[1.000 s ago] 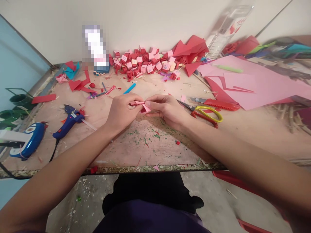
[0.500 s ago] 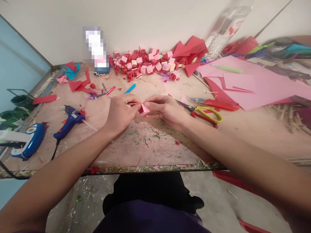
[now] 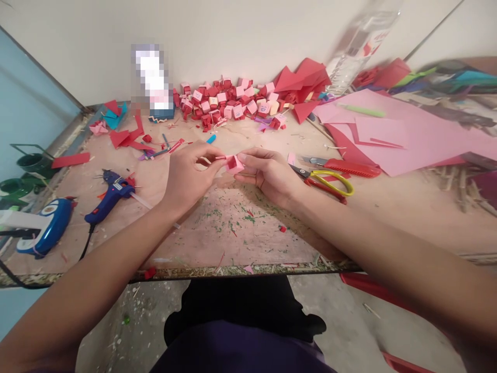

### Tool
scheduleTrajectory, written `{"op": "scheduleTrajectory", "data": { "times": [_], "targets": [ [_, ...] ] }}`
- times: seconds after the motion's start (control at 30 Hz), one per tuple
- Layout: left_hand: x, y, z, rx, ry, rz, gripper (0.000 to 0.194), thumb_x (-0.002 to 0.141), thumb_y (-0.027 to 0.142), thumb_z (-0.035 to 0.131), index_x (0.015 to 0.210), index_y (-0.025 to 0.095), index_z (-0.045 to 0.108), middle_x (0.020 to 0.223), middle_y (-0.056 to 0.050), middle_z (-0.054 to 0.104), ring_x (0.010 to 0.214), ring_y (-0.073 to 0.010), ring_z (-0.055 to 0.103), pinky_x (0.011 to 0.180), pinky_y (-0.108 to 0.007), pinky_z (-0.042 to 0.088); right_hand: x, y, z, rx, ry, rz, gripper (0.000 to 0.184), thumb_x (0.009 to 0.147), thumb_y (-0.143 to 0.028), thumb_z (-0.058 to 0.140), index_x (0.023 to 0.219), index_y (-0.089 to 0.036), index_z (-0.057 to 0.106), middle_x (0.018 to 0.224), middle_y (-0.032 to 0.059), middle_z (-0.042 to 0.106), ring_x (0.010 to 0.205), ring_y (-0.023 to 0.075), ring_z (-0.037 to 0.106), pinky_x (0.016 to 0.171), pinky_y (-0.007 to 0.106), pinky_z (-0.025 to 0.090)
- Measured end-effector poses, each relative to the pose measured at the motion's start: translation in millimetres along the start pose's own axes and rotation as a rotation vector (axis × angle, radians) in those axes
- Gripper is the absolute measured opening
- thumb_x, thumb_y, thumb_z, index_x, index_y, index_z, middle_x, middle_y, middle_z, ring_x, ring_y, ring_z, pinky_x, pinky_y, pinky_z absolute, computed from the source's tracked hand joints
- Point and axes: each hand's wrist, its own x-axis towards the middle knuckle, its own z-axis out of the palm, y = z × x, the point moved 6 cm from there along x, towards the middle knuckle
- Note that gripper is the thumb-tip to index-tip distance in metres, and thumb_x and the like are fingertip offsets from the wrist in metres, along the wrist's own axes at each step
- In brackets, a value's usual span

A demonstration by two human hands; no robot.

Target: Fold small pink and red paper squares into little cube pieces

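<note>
A small pink folded paper box is held up over the middle of the table, its hollow side showing. My right hand pinches its right side between thumb and fingers. My left hand is closed at its left edge, thumb and forefinger pressed together on a narrow pink-red flap. I cannot tell whether that flap is part of the box or a separate strip. Just right of my right hand lie scissors with yellow and red handles, beside a red-handled cutter knife.
Many small pink and red paper cubes are heaped against the wall. A blue glue gun lies left, near a blue-and-white device. Large pink paper sheets and a clear bottle are at right. Scraps litter the table.
The box has turned so its hollow side shows, and sits slightly further right. My left hand has shifted a little left, so the hands are slightly further apart.
</note>
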Motion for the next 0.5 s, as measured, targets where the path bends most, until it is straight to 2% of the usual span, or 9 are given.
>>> {"op": "scheduleTrajectory", "data": {
  "times": [0.13, 0.3, 0.4, 0.5],
  "targets": [
    [-1.7, 6.6, 1.0, -0.010, -0.024, 0.060, 0.006, 0.096, 0.023, 0.078, 0.092, 0.026, 0.081, 0.093, -0.001, 0.082, 0.084, -0.0175, 0.075, 0.081, -0.033, 0.063, -1.4, -1.6, 0.6, 0.015, 0.004, -0.016, 0.015, 0.081, -0.023, 0.093, 0.086, -0.018, 0.080, 0.094, 0.0072, 0.081, 0.086, 0.0186, 0.077, 0.090, 0.035, 0.065],
    [-3.0, 19.4, 3.9, 0.033, -0.111, 0.180, 0.015, 0.097, 0.023, 0.069, 0.092, 0.025, 0.082, 0.100, -0.003, 0.084, 0.096, -0.0221, 0.075, 0.093, -0.039, 0.061, -3.1, -4.3, 0.2, 0.037, 0.007, -0.030, 0.014, 0.081, -0.022, 0.093, 0.086, -0.018, 0.080, 0.092, 0.0060, 0.081, 0.084, 0.0177, 0.076, 0.090, 0.035, 0.064],
    [-2.4, 19.8, 2.0, 0.028, -0.110, 0.178, 0.023, 0.099, 0.020, 0.062, 0.089, 0.025, 0.082, 0.098, -0.003, 0.082, 0.097, -0.0222, 0.074, 0.096, -0.039, 0.060, -3.1, -4.1, 1.9, 0.037, -0.026, -0.017, 0.019, 0.078, -0.024, 0.096, 0.086, -0.019, 0.080, 0.091, 0.0061, 0.082, 0.084, 0.0187, 0.077, 0.088, 0.035, 0.065],
    [-1.2, 16.2, -0.6, 0.027, -0.084, 0.142, 0.021, 0.097, 0.020, 0.065, 0.083, 0.025, 0.080, 0.095, -0.002, 0.080, 0.094, -0.0215, 0.073, 0.095, -0.039, 0.060, -4.1, -2.2, 5.0, 0.031, -0.051, 0.026, 0.022, 0.075, -0.024, 0.098, 0.086, -0.018, 0.079, 0.089, 0.0065, 0.082, 0.081, 0.0184, 0.077, 0.085, 0.034, 0.065]
  ]
}}
